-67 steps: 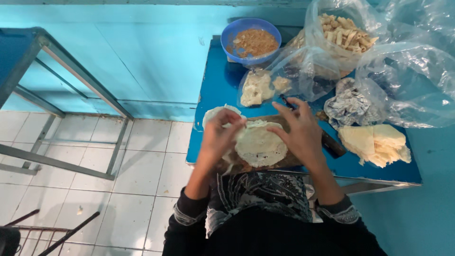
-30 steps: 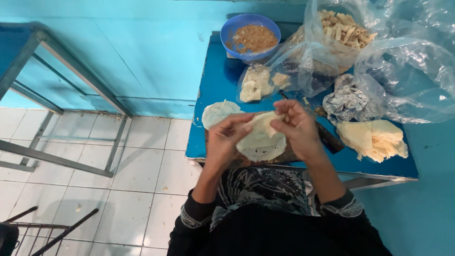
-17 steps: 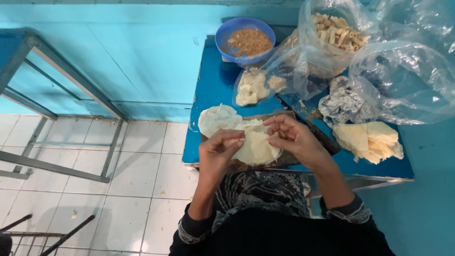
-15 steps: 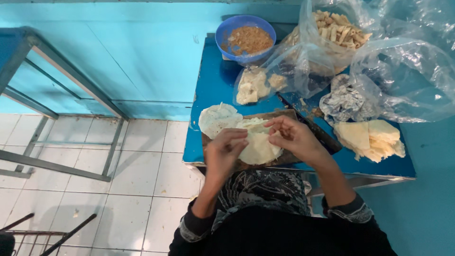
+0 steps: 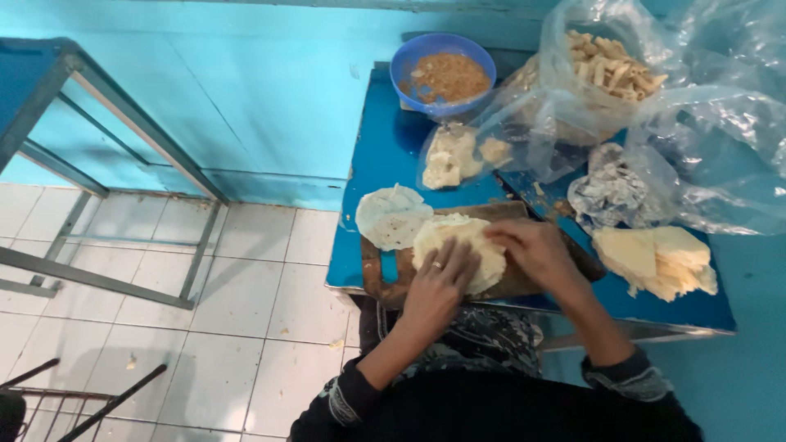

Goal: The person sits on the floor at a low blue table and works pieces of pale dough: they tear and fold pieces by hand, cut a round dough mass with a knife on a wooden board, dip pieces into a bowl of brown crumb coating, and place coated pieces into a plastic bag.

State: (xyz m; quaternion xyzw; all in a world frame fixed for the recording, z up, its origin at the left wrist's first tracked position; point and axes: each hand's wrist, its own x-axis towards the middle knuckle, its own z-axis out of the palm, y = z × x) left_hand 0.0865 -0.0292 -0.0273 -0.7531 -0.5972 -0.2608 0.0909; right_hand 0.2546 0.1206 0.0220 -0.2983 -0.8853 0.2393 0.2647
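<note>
Blue-painted wall and pale tiled floor (image 5: 246, 295) frame a blue tabletop (image 5: 385, 155), seen only from the head camera, looking steeply down.

Hidden or unclear: the person's body is cut off at the lower edge, and dark patterned clothing covers the near rim of the tabletop. A wooden board (image 5: 372, 274) is largely covered by dough and hands; only its left end and a strip on the right show. Clear plastic bags (image 5: 712, 139) glare and crumple, so their contents read only in part: pale fried sticks (image 5: 614, 61) in the far bag, pale lumps (image 5: 450, 155) in a nearer one. A crumpled grey wad (image 5: 610, 192) cannot be identified. The upper right is cut by the frame edge.

Fingers: the left hand (image 5: 434, 290) lies flat, fingers (image 5: 458, 260) slightly spread and extended, pressing on the near left part of a folded pale dough sheet (image 5: 458, 241); a ring shows on one finger. The right hand (image 5: 536, 254) rests on the sheet's right edge, fingers curled together over it; whether they pinch it cannot be told.

Just beyond the left fingers lies a second round thin sheet (image 5: 391, 217), partly overhanging the board. A stack of folded pale wraps (image 5: 655, 260) sits right of the right hand, apart from it. A blue bowl (image 5: 409, 61) of brown crumbly filling (image 5: 449, 78) stands well beyond both hands.
</note>
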